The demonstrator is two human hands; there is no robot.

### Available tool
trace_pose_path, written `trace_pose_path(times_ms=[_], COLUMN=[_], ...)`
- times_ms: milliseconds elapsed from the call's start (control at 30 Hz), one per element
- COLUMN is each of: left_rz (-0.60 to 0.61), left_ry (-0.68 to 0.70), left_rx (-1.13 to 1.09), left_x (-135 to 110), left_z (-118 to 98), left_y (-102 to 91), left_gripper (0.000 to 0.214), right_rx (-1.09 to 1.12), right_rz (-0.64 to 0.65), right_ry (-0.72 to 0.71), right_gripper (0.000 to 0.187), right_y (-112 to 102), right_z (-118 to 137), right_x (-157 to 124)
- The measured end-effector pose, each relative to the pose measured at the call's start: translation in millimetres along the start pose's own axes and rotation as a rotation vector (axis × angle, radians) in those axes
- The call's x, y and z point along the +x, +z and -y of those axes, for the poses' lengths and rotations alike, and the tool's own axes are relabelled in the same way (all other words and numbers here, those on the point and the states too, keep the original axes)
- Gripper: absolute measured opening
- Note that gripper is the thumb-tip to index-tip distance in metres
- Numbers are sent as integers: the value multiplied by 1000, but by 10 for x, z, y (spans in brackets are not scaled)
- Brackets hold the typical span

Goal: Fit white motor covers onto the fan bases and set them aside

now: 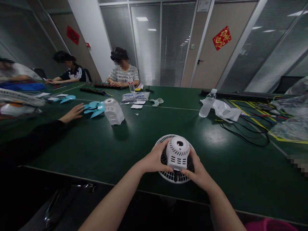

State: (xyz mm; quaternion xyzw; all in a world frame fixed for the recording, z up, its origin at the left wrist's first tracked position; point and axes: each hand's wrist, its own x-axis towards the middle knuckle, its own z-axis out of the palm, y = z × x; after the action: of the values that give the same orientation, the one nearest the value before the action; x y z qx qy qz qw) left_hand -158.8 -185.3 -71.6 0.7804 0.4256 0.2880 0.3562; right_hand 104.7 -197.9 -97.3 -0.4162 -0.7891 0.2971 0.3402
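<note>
Left hand [154,160]: grips the motor housing's left side.
Right hand [197,171]: grips its right side.
Motor housing [178,153]: white, vented, on round fan grille [168,175].
Table [134,141]: green.
Water bottle [207,103]: upright, far right.

Bare Hands, Bare Forearms

The left hand [154,160] and right hand [198,171] are uncovered; the fingers are slim, the nails too small to judge; the left forearm [115,202] is bare from the wrist to the lower edge of the view; the right forearm [223,208] is bare likewise, and slender; a patch of pink cloth [271,225] shows at the bottom right corner; whether it is the person's clothing cannot be told
</note>
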Motion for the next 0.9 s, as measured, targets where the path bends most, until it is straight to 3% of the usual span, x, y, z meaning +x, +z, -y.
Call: trace_pose_path(times_ms=[233,667,900], left_rz=[-3,14,-57], left_ry=[17,16,53], left_rx=[68,76,53], left_x=[5,-13,-56], left_z=[5,-38,98], left_y=[34,19,133], left_gripper=[127,123,132], right_rx=[34,-44,-123], right_rz=[-35,-4,-60], right_ry=[0,-1,-35], right_gripper=[106,99,99], right_y=[19,2,87], right_z=[-38,-27,-81], right_x=[43,3,-34])
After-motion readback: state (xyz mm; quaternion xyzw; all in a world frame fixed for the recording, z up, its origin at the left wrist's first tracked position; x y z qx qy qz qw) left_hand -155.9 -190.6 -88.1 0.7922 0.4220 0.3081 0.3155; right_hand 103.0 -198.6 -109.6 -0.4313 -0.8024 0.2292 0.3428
